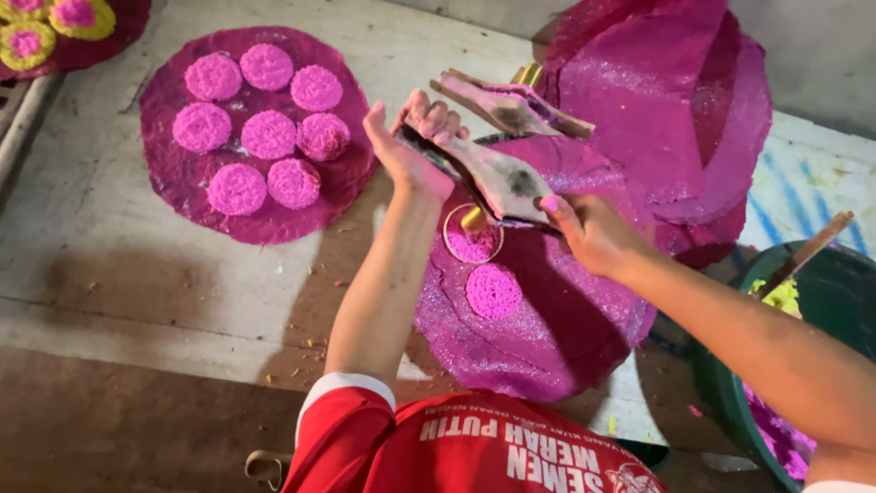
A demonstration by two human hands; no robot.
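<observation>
A big round purple mat (pixel 547 347) is being kept flat on the floor right under the hands, so that the soft pink stuff can be dropped onto it. More purple mats (pixel 675 119) are being leaned in a pile behind it, likely to be kept close for later. Off to the left, another purple mat (pixel 265 219) is lying flat and is being filled with eight pink noodle rounds (pixel 267 134), which are set apart from each other, perhaps so they are not sticking together. A green bucket (pixel 730 393) with pink and yellow dough is being kept at the right, near the right arm, with a stick (pixel 808 251) resting in it. A wooden press (pixel 497 169) with two long handles is being held over the near mat. It is looking worn, brown and smeared with pink. The left hand (pixel 411 146) is being wrapped around one handle, with the fingers curled on it, and the right hand (pixel 589 233) is being closed around the other end, so the handles can be squeezed. Under the press, a small white ring (pixel 473 239) is sitting on the mat, and pink strands are being caught inside it. Just below the ring, one pink noodle round (pixel 494 290) is lying done.
</observation>
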